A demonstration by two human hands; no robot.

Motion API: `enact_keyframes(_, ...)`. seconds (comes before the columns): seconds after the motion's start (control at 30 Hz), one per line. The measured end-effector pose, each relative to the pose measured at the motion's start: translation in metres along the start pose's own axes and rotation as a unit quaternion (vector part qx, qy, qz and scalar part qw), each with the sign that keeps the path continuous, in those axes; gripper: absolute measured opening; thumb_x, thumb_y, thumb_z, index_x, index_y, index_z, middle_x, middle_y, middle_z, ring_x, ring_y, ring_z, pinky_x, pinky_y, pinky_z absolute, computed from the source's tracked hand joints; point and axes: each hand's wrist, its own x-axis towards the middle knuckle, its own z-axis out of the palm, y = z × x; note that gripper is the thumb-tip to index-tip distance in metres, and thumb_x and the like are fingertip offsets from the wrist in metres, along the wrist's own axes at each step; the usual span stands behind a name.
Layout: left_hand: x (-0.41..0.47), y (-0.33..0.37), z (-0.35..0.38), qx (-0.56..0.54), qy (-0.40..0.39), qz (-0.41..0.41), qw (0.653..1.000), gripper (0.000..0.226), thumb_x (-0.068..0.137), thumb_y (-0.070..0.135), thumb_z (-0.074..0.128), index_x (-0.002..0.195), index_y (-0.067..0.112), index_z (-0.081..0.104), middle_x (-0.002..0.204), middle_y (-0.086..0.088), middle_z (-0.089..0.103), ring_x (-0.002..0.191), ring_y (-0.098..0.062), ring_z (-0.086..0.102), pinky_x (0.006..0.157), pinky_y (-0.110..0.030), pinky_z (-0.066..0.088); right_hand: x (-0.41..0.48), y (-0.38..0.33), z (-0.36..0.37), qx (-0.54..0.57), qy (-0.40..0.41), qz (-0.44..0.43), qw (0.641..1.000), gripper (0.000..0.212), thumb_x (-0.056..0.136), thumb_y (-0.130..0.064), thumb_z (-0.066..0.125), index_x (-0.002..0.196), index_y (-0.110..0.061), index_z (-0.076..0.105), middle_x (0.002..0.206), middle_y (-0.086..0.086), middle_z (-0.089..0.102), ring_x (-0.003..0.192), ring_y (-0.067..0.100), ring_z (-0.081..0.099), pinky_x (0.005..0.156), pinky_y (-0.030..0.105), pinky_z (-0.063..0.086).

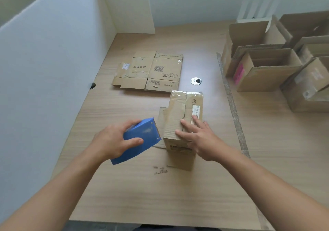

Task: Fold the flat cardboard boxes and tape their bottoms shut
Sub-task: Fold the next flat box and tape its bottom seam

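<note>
Matt cardboard box, glossy blue plastic dispenser, wood-grain table.

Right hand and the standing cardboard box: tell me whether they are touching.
Touching. In the head view the right hand lies with straight fingers flat on the upturned bottom of the cardboard box.

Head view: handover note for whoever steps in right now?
Left hand grips the blue dispenser, its mouth at the box's left edge.
Right hand presses flat on the box's closed flaps.
The box stands on the table; glossy tape shows at its far end, near end unclear.
Done: open boxes stand at right.
Left: probably finish this seam, then fold and tape the flat box lying beyond.
</note>
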Motion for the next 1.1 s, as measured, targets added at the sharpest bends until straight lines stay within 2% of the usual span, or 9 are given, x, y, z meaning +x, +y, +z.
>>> enact_keyframes(0.13,-0.010,0.004,-0.001,0.066,-0.028,0.065,0.995,0.065,0.083,0.064,0.061,0.133,0.067,0.020,0.113,0.023,0.058,0.093,-0.012,0.055,0.075,-0.032,0.052,-0.008,0.005,-0.004,-0.006,0.016,0.021,1.000,0.067,0.098,-0.007,0.042,0.152,-0.046,0.027,0.165,-0.013,0.002,0.152,0.030,-0.013,0.119,0.056,-0.002)
enact_keyframes(0.2,-0.016,0.004,-0.001,0.101,-0.006,0.116,0.988,0.067,0.084,0.065,0.058,0.137,0.064,0.018,0.116,0.026,0.058,0.095,-0.012,0.058,0.072,-0.031,0.052,-0.013,0.001,-0.006,-0.003,0.059,0.028,0.998,0.062,0.098,-0.011,0.045,0.150,-0.043,0.032,0.165,-0.010,0.007,0.152,0.031,-0.010,0.119,0.055,-0.002)
enact_keyframes(0.33,-0.023,0.009,0.002,0.143,0.103,0.266,0.948,0.058,0.083,0.064,0.048,0.138,0.047,0.039,0.087,0.017,0.066,0.075,-0.015,0.065,0.051,-0.025,0.048,-0.020,-0.011,-0.015,0.137,0.181,0.007,0.974,0.049,0.098,-0.027,0.059,0.146,-0.028,0.047,0.157,-0.002,0.034,0.153,0.027,0.005,0.122,0.043,0.008)
enact_keyframes(0.43,-0.021,0.011,0.006,0.136,0.140,0.333,0.923,0.056,0.086,0.059,0.049,0.138,0.037,0.046,0.092,0.013,0.070,0.074,-0.015,0.066,0.050,-0.026,0.050,-0.020,-0.025,-0.023,0.238,0.180,-0.018,0.954,0.054,0.096,-0.029,0.063,0.147,-0.028,0.044,0.154,-0.004,0.038,0.152,0.018,0.009,0.120,0.030,0.011)
enact_keyframes(0.57,-0.019,0.015,0.008,0.139,0.141,0.359,0.912,0.055,0.088,0.058,0.050,0.139,0.038,0.043,0.086,0.010,0.067,0.068,-0.017,0.063,0.051,-0.029,0.050,-0.015,-0.033,-0.029,0.279,0.144,-0.029,0.949,0.062,0.096,-0.030,0.063,0.151,-0.032,0.034,0.155,-0.009,0.035,0.151,0.013,0.010,0.119,0.026,0.011)
enact_keyframes(0.63,-0.019,0.018,0.009,0.136,0.137,0.362,0.912,0.055,0.088,0.057,0.051,0.139,0.037,0.043,0.086,0.010,0.067,0.067,-0.017,0.063,0.051,-0.029,0.050,-0.012,-0.035,-0.030,0.302,0.142,-0.024,0.942,0.057,0.096,-0.029,0.064,0.148,-0.030,0.041,0.153,-0.008,0.038,0.150,0.013,0.012,0.119,0.027,0.012)
enact_keyframes(0.77,-0.017,0.021,0.010,0.116,0.129,0.366,0.914,0.055,0.089,0.058,0.052,0.139,0.036,0.045,0.087,0.012,0.067,0.073,-0.014,0.063,0.055,-0.025,0.050,-0.009,-0.034,-0.030,0.337,0.178,-0.010,0.925,0.012,0.095,-0.022,0.065,0.102,-0.015,0.072,0.134,-0.005,0.057,0.144,0.016,0.031,0.117,0.033,0.024)
enact_keyframes(0.9,-0.016,0.026,0.010,0.107,0.145,0.361,0.915,0.056,0.088,0.057,0.054,0.138,0.033,0.050,0.088,0.017,0.062,0.081,-0.008,0.054,0.058,-0.017,0.035,-0.012,-0.029,-0.029,0.366,0.210,0.006,0.907,0.010,0.095,-0.018,0.065,0.092,-0.010,0.071,0.120,-0.002,0.061,0.127,0.018,0.048,0.108,0.034,0.035)
enact_keyframes(1.1,-0.011,0.038,0.009,0.095,0.144,0.387,0.906,0.056,0.088,0.055,0.055,0.139,0.032,0.049,0.090,0.017,0.061,0.080,-0.009,0.053,0.059,-0.020,0.038,-0.017,-0.028,-0.029,0.424,0.195,0.003,0.884,0.009,0.092,-0.022,0.069,0.090,-0.020,0.060,0.113,-0.005,0.064,0.115,0.012,0.056,0.103,0.036,0.042)
